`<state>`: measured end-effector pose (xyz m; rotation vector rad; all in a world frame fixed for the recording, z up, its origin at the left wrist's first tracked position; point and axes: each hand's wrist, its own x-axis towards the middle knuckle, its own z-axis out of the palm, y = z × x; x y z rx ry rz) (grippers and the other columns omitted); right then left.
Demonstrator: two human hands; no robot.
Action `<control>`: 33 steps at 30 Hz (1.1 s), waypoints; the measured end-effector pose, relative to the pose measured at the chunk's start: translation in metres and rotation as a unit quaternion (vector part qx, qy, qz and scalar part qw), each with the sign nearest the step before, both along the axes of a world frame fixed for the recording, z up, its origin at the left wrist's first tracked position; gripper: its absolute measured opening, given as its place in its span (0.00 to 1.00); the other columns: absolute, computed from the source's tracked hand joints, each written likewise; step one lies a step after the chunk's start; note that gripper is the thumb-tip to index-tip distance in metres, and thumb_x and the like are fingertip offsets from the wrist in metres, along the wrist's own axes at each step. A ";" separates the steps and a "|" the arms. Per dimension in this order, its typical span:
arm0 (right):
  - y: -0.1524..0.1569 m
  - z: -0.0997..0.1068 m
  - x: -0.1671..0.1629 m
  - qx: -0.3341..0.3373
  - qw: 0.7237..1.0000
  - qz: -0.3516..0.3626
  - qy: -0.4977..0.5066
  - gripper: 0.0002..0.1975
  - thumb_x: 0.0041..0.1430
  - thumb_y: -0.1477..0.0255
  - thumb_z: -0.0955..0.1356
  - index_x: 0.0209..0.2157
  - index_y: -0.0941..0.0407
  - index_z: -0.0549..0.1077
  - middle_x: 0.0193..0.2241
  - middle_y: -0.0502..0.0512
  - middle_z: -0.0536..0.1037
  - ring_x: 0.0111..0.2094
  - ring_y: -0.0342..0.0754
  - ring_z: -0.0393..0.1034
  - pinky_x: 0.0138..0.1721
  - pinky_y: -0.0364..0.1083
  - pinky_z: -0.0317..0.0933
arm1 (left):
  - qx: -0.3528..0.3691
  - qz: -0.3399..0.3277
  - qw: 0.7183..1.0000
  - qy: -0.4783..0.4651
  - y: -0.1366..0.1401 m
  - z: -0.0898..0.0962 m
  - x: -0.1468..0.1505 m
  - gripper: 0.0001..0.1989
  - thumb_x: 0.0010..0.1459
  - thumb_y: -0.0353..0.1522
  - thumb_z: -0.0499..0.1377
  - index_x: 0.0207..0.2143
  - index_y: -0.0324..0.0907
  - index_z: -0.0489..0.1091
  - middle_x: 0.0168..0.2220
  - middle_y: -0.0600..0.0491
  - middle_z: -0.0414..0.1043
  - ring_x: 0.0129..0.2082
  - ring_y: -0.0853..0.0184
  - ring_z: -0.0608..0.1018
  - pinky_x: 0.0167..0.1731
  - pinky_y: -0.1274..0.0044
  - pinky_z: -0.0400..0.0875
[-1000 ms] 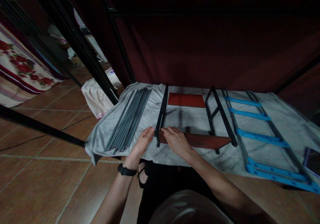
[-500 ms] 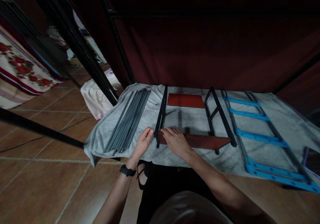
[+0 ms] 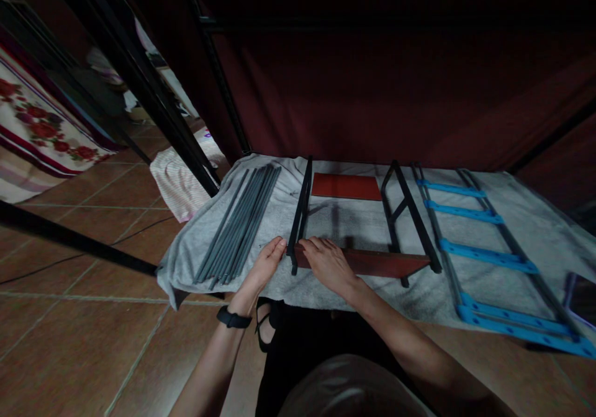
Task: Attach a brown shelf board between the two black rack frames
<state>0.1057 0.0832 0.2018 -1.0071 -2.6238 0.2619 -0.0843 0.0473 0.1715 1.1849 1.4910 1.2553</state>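
My right hand (image 3: 327, 264) lies over the left end of a reddish-brown board (image 3: 382, 263), its fingers bent over the board's top edge. That board stands on edge between the near ends of two black metal frames, the left frame (image 3: 302, 209) and the right frame (image 3: 413, 218). Close to the left frame's near end, my left hand (image 3: 267, 262) is closed in a pinch. What sits between its fingertips is too small to make out. Behind, a second red-brown board (image 3: 346, 186) lies flat between the frames.
Several grey metal rods (image 3: 242, 224) lie left on the grey cloth (image 3: 358, 218). To the right is a rack with blue crossbars (image 3: 487, 252), and a phone-like dark object (image 3: 582, 299) rests at the edge. A black post (image 3: 139, 94) slants at left.
My left wrist and forearm have shifted slightly left, while the fingertips stay by the left frame. The right hand and the board look unmoved.
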 end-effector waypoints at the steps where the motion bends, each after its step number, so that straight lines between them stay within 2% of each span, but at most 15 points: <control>1: 0.000 0.000 0.000 -0.001 1.000 0.000 0.001 0.17 0.70 0.77 0.59 0.55 0.56 0.69 0.46 0.57 0.77 0.46 0.51 0.72 0.51 0.50 0.62 | 0.006 -0.003 1.000 0.021 0.000 -0.001 -0.001 0.22 0.59 0.51 0.57 0.27 0.42 0.61 0.25 0.58 0.57 0.25 0.71 0.61 0.26 0.78 0.57; 9: 0.001 0.000 0.001 -0.001 1.000 0.004 -0.002 0.17 0.69 0.77 0.59 0.55 0.56 0.70 0.46 0.58 0.77 0.46 0.51 0.72 0.52 0.51 0.63 | 0.046 -0.032 0.994 0.096 -0.001 -0.001 -0.004 0.20 0.64 0.48 0.53 0.27 0.43 0.61 0.26 0.58 0.57 0.28 0.69 0.63 0.31 0.77 0.60; 12: 0.000 -0.001 0.001 0.007 1.000 0.005 0.001 0.17 0.69 0.77 0.59 0.56 0.57 0.69 0.45 0.58 0.77 0.45 0.52 0.71 0.51 0.52 0.64 | 0.043 -0.043 0.994 0.089 0.000 0.001 -0.006 0.22 0.63 0.49 0.53 0.26 0.43 0.61 0.25 0.58 0.58 0.28 0.70 0.64 0.31 0.77 0.61; 14: 0.000 -0.002 0.001 0.016 1.000 0.005 0.013 0.17 0.69 0.77 0.59 0.56 0.57 0.69 0.46 0.59 0.77 0.46 0.52 0.71 0.52 0.53 0.64 | 0.040 -0.056 0.996 0.064 0.001 -0.003 -0.012 0.24 0.64 0.51 0.50 0.26 0.42 0.64 0.25 0.56 0.62 0.28 0.69 0.66 0.32 0.77 0.63; 16: -0.001 -0.001 0.002 0.033 0.999 0.009 0.030 0.18 0.69 0.78 0.60 0.57 0.59 0.69 0.48 0.60 0.76 0.48 0.53 0.70 0.54 0.53 0.64 | 0.039 -0.029 0.998 0.035 0.002 -0.014 -0.022 0.27 0.65 0.52 0.46 0.30 0.41 0.68 0.26 0.53 0.66 0.29 0.67 0.69 0.33 0.75 0.66; 18: -0.001 0.000 0.003 0.051 0.997 0.014 0.047 0.19 0.67 0.79 0.60 0.57 0.59 0.68 0.50 0.61 0.74 0.50 0.53 0.69 0.55 0.54 0.63 | 0.028 0.067 0.996 0.046 0.003 -0.029 -0.036 0.25 0.65 0.50 0.46 0.35 0.40 0.70 0.28 0.51 0.69 0.29 0.66 0.71 0.32 0.74 0.67; 20: -0.001 0.002 0.006 0.064 0.996 0.015 0.064 0.20 0.66 0.80 0.61 0.58 0.59 0.68 0.52 0.62 0.73 0.51 0.54 0.68 0.57 0.55 0.62 | 0.001 0.181 0.974 0.134 0.003 -0.047 -0.052 0.17 0.63 0.43 0.51 0.36 0.39 0.71 0.30 0.50 0.70 0.30 0.64 0.72 0.33 0.73 0.69; 22: -0.002 0.001 0.010 0.070 0.994 0.012 0.079 0.22 0.64 0.81 0.62 0.58 0.58 0.68 0.54 0.62 0.72 0.53 0.55 0.67 0.58 0.56 0.62 | -0.013 0.224 0.940 0.258 0.002 -0.063 -0.064 0.13 0.62 0.36 0.52 0.40 0.38 0.72 0.35 0.46 0.73 0.36 0.61 0.75 0.41 0.69 0.71; 24: -0.007 0.000 0.015 0.074 0.993 0.005 0.095 0.23 0.64 0.82 0.62 0.59 0.57 0.68 0.56 0.63 0.71 0.55 0.55 0.66 0.59 0.57 0.61 | -0.013 0.204 0.904 0.376 0.001 -0.074 -0.070 0.15 0.61 0.31 0.51 0.45 0.37 0.73 0.43 0.42 0.73 0.44 0.57 0.75 0.49 0.66 0.69; 27: -0.021 -0.006 0.028 0.085 0.990 0.005 0.116 0.23 0.64 0.82 0.61 0.59 0.56 0.69 0.57 0.62 0.70 0.57 0.55 0.65 0.59 0.57 0.62 | -0.023 0.132 0.854 0.503 0.001 -0.083 -0.067 0.19 0.62 0.27 0.48 0.51 0.35 0.71 0.49 0.39 0.72 0.48 0.55 0.73 0.52 0.64 0.67; 31: -0.050 -0.019 0.052 0.098 0.989 0.026 0.106 0.24 0.64 0.84 0.60 0.58 0.55 0.70 0.58 0.60 0.71 0.57 0.53 0.66 0.58 0.56 0.64 | -0.055 0.073 0.797 0.597 0.007 -0.087 -0.061 0.20 0.63 0.25 0.47 0.53 0.33 0.71 0.48 0.38 0.72 0.46 0.54 0.73 0.51 0.65 0.66; 33: -0.063 -0.027 0.065 0.090 0.990 0.035 0.099 0.24 0.63 0.85 0.60 0.56 0.54 0.70 0.58 0.59 0.71 0.56 0.52 0.67 0.57 0.55 0.65 | -0.062 0.069 0.783 0.615 0.011 -0.087 -0.060 0.20 0.63 0.25 0.46 0.51 0.33 0.71 0.45 0.38 0.72 0.46 0.54 0.73 0.50 0.66 0.67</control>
